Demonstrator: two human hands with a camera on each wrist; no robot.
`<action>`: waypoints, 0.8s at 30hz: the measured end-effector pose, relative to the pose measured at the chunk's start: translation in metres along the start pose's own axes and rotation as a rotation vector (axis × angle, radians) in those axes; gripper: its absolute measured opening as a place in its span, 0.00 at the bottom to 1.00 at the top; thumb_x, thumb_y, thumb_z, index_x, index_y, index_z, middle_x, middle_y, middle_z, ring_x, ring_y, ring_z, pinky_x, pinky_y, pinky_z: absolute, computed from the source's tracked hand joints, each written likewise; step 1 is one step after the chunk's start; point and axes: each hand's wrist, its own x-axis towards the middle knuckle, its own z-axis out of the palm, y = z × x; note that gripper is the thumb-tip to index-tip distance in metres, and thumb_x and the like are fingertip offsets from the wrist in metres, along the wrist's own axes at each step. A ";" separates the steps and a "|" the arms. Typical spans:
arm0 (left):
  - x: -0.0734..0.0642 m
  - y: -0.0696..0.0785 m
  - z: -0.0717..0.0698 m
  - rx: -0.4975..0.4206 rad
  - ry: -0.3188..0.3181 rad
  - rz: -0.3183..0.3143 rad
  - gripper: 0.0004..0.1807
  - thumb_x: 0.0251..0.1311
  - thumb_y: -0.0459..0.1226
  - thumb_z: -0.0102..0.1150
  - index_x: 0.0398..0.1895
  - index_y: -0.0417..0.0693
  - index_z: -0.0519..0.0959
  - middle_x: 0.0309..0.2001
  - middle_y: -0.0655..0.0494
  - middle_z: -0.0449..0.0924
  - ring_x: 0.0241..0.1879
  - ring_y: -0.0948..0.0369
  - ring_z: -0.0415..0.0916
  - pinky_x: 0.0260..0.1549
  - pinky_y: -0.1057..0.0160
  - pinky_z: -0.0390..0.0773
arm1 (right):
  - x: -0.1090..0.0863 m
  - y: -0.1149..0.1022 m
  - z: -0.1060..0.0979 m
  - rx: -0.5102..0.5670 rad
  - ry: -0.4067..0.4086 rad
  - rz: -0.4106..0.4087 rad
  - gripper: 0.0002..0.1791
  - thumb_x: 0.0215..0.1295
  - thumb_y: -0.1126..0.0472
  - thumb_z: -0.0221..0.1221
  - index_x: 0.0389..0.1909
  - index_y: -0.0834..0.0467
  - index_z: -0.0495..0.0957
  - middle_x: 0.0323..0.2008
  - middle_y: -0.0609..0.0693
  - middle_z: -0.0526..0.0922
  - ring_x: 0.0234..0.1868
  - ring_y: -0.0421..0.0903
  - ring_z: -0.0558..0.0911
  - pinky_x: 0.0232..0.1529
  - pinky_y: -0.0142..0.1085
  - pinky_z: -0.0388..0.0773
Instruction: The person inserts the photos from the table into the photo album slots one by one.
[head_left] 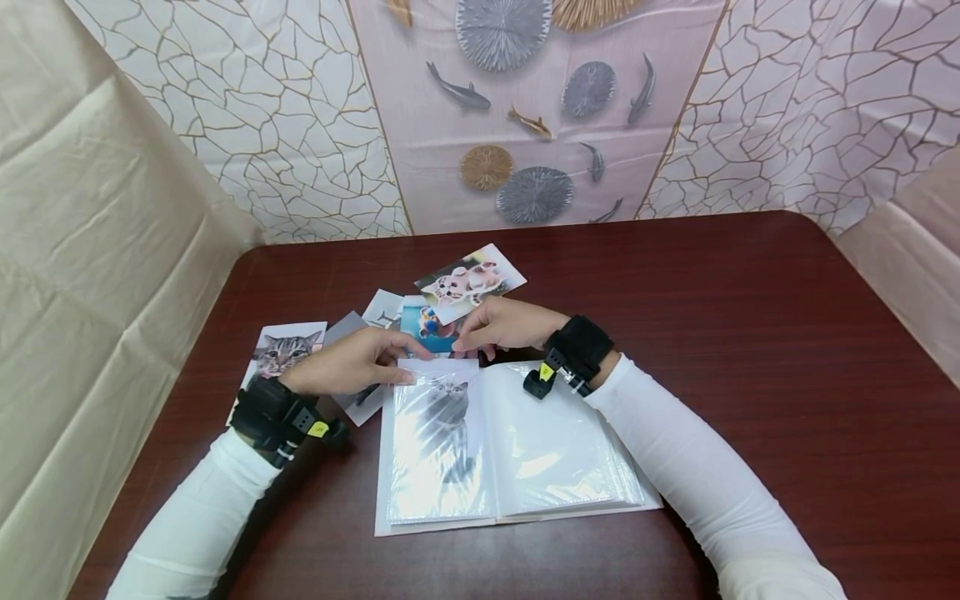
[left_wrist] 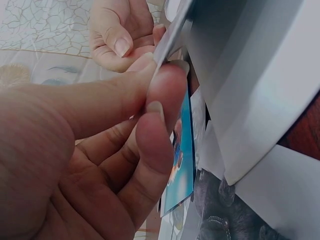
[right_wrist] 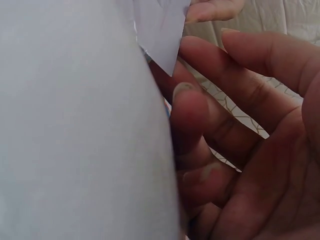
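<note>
A photo album [head_left: 566, 450] lies open on the table, with clear pockets on both pages. In its left pocket sits a photo of a grey cat [head_left: 447, 425], its white top edge sticking out above the pocket. My left hand [head_left: 363, 360] pinches that photo's edge between thumb and fingers at the top left, as the left wrist view shows up close. Near the photo's top right corner [right_wrist: 167, 52] is my right hand [head_left: 510, 323], its fingers loosely bent and its thumb [right_wrist: 270, 52] apart from them. The right page's pocket shows plain white.
Behind the album lie loose photos: a cat on its back [head_left: 468, 283], a blue one [head_left: 423, 325] and others partly under my hands. A tabby cat photo [head_left: 281, 350] is at the left. Patterned cloth [head_left: 525, 117] hangs behind the dark table [head_left: 720, 333].
</note>
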 end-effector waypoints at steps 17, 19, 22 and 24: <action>0.001 0.001 0.000 -0.002 -0.010 0.034 0.16 0.68 0.37 0.63 0.58 0.54 0.83 0.40 0.56 0.85 0.26 0.60 0.66 0.24 0.67 0.68 | 0.000 0.001 0.002 0.009 -0.025 0.012 0.14 0.74 0.61 0.57 0.35 0.63 0.89 0.26 0.54 0.83 0.25 0.45 0.76 0.21 0.30 0.61; 0.001 0.001 0.000 -0.003 -0.011 0.035 0.15 0.68 0.37 0.63 0.57 0.53 0.84 0.43 0.56 0.86 0.28 0.59 0.67 0.25 0.67 0.69 | 0.000 0.001 0.002 0.002 -0.024 0.009 0.14 0.74 0.60 0.57 0.35 0.63 0.89 0.26 0.55 0.84 0.25 0.46 0.76 0.21 0.30 0.61; 0.001 0.001 0.001 -0.009 -0.012 0.033 0.15 0.68 0.36 0.63 0.56 0.52 0.84 0.44 0.55 0.86 0.28 0.59 0.68 0.25 0.67 0.69 | 0.000 0.001 0.002 -0.010 -0.021 0.005 0.15 0.74 0.59 0.57 0.35 0.63 0.88 0.27 0.56 0.85 0.25 0.48 0.76 0.21 0.30 0.61; 0.001 0.001 0.001 -0.012 -0.013 0.036 0.14 0.68 0.36 0.62 0.55 0.52 0.85 0.43 0.55 0.86 0.29 0.58 0.68 0.24 0.67 0.68 | 0.000 0.001 0.001 -0.015 -0.021 0.002 0.15 0.74 0.59 0.57 0.35 0.64 0.88 0.28 0.56 0.86 0.25 0.49 0.76 0.22 0.30 0.62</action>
